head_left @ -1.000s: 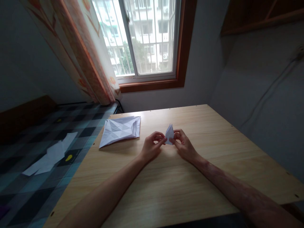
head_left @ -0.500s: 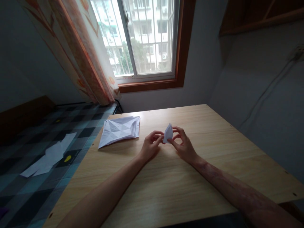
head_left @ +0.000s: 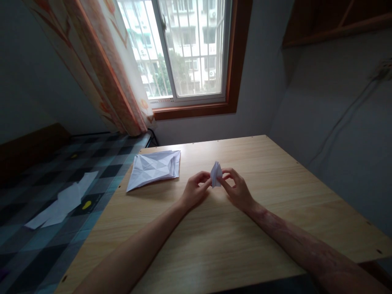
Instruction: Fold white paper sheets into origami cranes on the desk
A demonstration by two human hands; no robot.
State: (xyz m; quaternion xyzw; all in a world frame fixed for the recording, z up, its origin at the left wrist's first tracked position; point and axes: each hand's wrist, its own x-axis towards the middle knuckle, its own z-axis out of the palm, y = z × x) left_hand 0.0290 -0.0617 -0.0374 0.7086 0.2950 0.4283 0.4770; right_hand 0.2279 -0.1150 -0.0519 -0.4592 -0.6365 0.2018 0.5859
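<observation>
A small piece of folded white paper [head_left: 216, 173] is held upright above the table, between my two hands. Its layers fan apart a little at the top. My left hand [head_left: 196, 188] pinches its left side with thumb and fingers. On the other side, my right hand [head_left: 235, 188] grips the paper, the thumb on its near face and the fingers behind. Farther left on the table lies a stack of creased white paper sheets [head_left: 154, 167].
The light wooden table [head_left: 275, 232] spans the front. Left of it is a bed with a checked cover [head_left: 45, 179], bearing white paper strips [head_left: 69, 200]. A window [head_left: 196, 53] and a curtain [head_left: 110, 61] are behind; a shelf [head_left: 339, 30] hangs upper right.
The folded paper has turned and its layers have spread, showing a crease down the middle. My left fingers have shifted onto its left edge. The paper stack has stayed put.
</observation>
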